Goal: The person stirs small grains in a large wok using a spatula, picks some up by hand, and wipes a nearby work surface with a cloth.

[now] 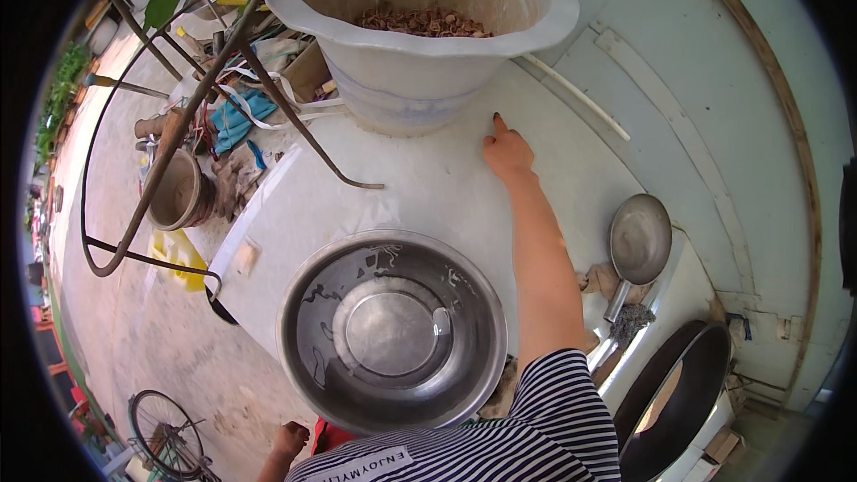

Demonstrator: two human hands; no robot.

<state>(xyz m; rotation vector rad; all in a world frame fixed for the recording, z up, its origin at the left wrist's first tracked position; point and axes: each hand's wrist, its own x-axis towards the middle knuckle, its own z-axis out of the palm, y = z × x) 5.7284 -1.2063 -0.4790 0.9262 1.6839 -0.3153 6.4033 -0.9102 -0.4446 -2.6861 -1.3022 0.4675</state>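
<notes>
My right hand (510,148) reaches out over the pale tabletop (428,174), its index finger extended and the other fingers curled. Nothing shows in its grasp. Just beyond and to its left stands a large white plastic flowerpot (415,90) with a wavy rim, holding dry brown scraps (425,21). A wide stainless steel basin (392,335) sits at the near edge of the table, close to my body; its inside is wet, with a little water at the bottom. My left hand (292,438) hangs low beside my body, left of the basin, its fingers curled; whether it holds anything is unclear.
A bent metal frame (181,114) juts over the table's left side. At right lie a metal ladle (641,239), a steel-wool scrubber (631,323) and a large dark pan-like ring (676,402). A clay pot (177,191), a yellow jug (177,258) and a bicycle (166,435) stand left.
</notes>
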